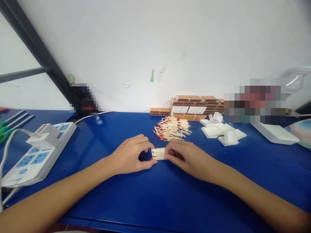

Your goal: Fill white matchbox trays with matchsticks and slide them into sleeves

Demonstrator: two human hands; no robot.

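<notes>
My left hand (132,153) grips the left end of a small white tray (157,149) between thumb and fingers. My right hand (188,157) is curled over the right end, hiding it; I cannot tell whether those fingertips grip the tray, matchsticks or both. The tray is at the centre of the table (116,200), in front of me, and contains a few red-tipped matchsticks (155,157); their full count is hidden.

Just beyond my hands lies a loose match pile (172,127). Behind it, matchboxes (191,103) are stacked against the wall (136,38); a pixelated patch covers the stack's right end. More white trays (213,131) lie jumbled right of the pile, some overlapping.

The table is blue and glossy. At left, a power strip (41,155) carries a plugged-in adapter (48,137). Green-handled tools (3,131) are cut off by the left edge.
</notes>
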